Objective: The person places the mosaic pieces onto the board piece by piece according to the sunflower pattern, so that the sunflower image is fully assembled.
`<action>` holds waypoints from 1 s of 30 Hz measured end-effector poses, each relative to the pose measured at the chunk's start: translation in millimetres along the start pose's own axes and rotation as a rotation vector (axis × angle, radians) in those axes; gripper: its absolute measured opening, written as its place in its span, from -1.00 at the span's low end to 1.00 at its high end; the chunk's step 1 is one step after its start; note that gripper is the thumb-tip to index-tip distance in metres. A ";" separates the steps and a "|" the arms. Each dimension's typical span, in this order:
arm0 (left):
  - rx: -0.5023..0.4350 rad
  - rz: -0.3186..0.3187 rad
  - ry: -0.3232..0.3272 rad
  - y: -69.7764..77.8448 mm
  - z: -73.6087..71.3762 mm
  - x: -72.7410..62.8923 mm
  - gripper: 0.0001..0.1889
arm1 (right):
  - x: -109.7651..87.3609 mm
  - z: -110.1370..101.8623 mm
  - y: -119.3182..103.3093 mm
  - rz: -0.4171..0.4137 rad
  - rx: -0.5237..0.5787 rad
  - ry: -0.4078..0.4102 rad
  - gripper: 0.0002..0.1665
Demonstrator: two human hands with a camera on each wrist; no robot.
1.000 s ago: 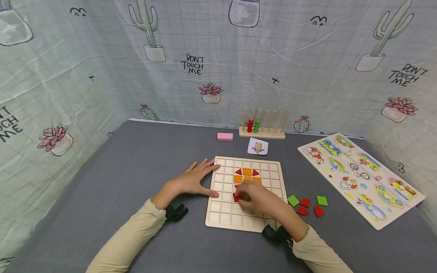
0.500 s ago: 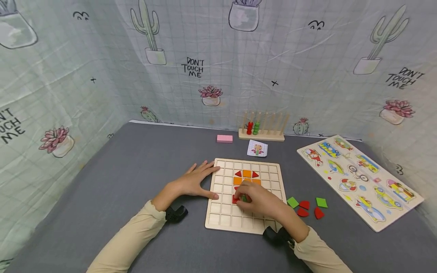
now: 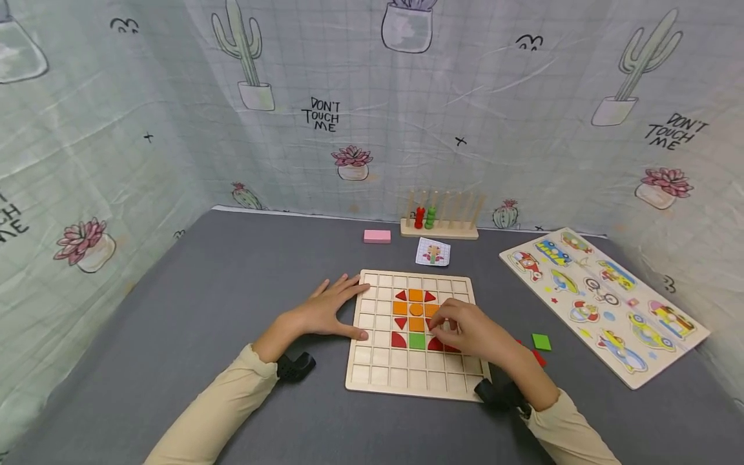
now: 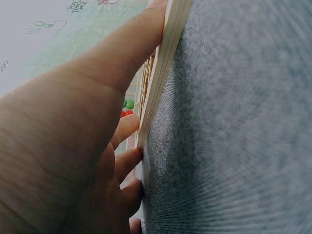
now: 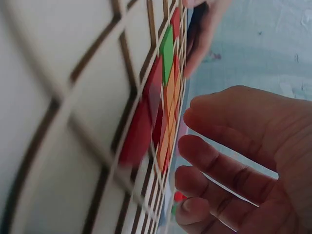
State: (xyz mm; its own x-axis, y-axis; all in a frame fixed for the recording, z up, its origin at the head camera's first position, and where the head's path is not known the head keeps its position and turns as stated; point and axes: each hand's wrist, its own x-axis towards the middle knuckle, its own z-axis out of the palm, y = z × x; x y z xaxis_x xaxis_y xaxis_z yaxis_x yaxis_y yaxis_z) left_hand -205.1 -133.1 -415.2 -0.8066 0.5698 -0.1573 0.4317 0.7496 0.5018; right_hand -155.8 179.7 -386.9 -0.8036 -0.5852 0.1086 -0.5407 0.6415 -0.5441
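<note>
A wooden grid board lies on the grey table. Orange tiles, red triangles and a green square form a pattern in its cells. To the left of the green square sits a red quarter-round tile; on its right are two red tiles, partly under my right hand. My left hand has spread fingers resting on the board's left edge. Over the pattern's right side hovers my right hand, its fingers loosely bent with nothing seen between them.
Right of the board lie a loose green square and a red piece, partly behind my right arm. A pattern card, a pink block and a peg stand are behind. A picture puzzle lies far right.
My right hand has moved right from the green square, uncovering it and the orange tiles. Its forearm now covers some loose pieces. The left hand stays on the board's edge.
</note>
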 end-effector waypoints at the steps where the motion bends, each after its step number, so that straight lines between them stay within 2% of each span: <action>1: -0.001 -0.001 0.002 0.1 -0.7 -0.4 0.06 | -1.6 -2.5 2.4 0.007 0.006 -0.001 -0.96; 11: -0.006 0.030 -0.005 3.3 -3.8 -3.1 0.05 | -30.2 -33.6 29.7 0.000 -0.004 -0.011 -0.93; 15: 0.003 0.028 -0.002 1.9 -3.0 -3.2 0.04 | -39.2 -44.3 38.4 0.002 -0.017 -0.056 -0.89; 22: 0.004 0.021 -0.009 -0.1 -0.6 -1.0 0.04 | -51.4 -57.2 49.8 0.076 -0.019 -0.169 -0.77; 30: -0.003 0.017 -0.003 0.6 -2.2 -1.9 0.05 | -55.1 -64.1 57.5 0.108 0.017 -0.231 -0.68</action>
State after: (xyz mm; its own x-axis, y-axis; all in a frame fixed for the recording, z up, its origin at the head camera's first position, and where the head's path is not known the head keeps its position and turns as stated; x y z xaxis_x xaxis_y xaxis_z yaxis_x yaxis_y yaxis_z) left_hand -204.2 -134.5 -412.8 -0.7979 0.5834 -0.1516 0.4439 0.7388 0.5070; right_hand -158.5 280.5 -370.8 -0.7776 -0.6123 -0.1427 -0.4488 0.6995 -0.5560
